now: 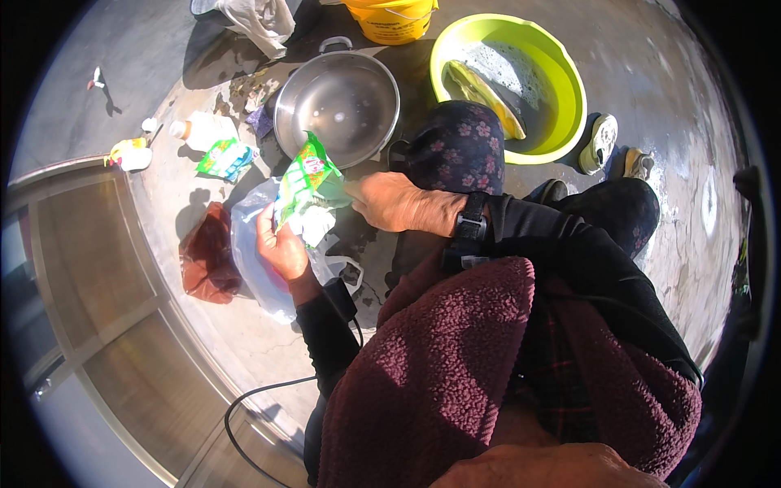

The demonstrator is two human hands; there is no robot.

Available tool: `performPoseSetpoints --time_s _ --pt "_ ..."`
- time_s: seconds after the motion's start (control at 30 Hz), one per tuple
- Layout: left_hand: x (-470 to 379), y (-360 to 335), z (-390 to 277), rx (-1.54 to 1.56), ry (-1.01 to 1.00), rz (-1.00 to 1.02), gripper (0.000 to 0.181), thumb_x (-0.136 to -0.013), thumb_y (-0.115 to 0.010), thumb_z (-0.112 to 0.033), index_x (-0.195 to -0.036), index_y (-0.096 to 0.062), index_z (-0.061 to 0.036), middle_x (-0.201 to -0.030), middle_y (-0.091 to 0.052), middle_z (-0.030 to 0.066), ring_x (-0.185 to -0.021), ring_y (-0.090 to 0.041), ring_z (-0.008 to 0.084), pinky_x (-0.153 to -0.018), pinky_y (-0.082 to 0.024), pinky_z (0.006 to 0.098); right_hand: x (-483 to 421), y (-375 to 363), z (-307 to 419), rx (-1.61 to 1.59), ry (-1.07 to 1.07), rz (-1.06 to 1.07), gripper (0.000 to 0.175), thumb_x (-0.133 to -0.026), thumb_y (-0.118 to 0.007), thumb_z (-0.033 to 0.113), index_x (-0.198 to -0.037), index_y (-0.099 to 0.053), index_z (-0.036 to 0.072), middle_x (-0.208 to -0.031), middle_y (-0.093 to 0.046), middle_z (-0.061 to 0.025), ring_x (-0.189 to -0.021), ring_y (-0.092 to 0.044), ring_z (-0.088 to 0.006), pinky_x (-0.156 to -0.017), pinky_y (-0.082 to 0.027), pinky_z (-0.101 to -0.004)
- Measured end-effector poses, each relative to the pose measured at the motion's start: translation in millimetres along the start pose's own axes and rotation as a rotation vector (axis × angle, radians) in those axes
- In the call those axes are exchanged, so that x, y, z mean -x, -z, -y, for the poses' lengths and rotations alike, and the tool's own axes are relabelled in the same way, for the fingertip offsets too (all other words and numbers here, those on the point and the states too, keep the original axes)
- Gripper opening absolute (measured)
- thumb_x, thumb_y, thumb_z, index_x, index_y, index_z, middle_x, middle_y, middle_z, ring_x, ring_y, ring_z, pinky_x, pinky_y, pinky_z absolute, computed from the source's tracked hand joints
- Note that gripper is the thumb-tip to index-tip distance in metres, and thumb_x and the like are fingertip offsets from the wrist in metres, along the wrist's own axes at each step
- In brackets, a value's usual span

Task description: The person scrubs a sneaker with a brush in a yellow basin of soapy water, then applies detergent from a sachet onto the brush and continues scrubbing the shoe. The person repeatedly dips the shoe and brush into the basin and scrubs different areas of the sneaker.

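Observation:
Between my two hands is a green plastic packet (305, 174) with bright printing, held upright over the floor. My left hand (284, 250) grips its lower left side, thumb against the printed face. On the opposite side, the fingers of my right hand (384, 200) pinch its edge. Something white (317, 224) shows at the packet's lower part; sun glare hides what it is. Just beyond the packet stands a two-handled metal pot (299, 91) with clear liquid in it. A translucent plastic bag (256, 247) lies under my left hand.
A lime-green basin (576, 91) holds sudsy water and a yellow-and-grey item (479, 91). Near it are white shoes (600, 143). A yellow bucket (390, 25) stands behind. To the left lie a brown bag (210, 256), a second packet (227, 160) and a white bottle (210, 130). A cable (235, 405) trails beside me.

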State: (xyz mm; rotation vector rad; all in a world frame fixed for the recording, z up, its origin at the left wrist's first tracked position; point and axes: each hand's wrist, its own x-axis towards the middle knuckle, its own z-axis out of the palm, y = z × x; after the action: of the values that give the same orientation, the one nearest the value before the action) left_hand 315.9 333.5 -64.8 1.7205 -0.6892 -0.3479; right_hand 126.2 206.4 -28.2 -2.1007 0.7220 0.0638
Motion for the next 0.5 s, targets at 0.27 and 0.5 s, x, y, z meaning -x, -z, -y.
performPoseSetpoints --time_s 0.27,0.5 --pt "-9.0 -2.9 -19.0 0.334 0.235 -0.022 0.025 -0.086 -0.052 0.005 -0.109 -0.063 0.0066 -0.105 -0.064 0.0107 -0.096 -0.063 0.0196 -0.085 -0.053 0.0312 3.8 0.3 -5.1 -0.018 0.112 -0.115 0.024 -0.09 -0.058 0.018 -0.107 -0.062 0.002 -0.091 -0.067 -0.0208 -0.092 -0.065 -0.0402 -0.08 -0.052 -0.0483" --pt "-14.5 -8.1 -30.9 0.296 0.279 0.04 0.034 -0.087 -0.051 0.006 -0.12 -0.061 0.0056 -0.114 -0.064 0.0131 -0.101 -0.063 0.0213 -0.088 -0.052 0.0313 -6.3 0.6 -9.3 -0.271 0.016 -0.156 0.019 -0.089 -0.056 0.012 -0.099 -0.062 -0.003 -0.09 -0.065 -0.0265 -0.092 -0.064 -0.0438 -0.08 -0.051 -0.0485"
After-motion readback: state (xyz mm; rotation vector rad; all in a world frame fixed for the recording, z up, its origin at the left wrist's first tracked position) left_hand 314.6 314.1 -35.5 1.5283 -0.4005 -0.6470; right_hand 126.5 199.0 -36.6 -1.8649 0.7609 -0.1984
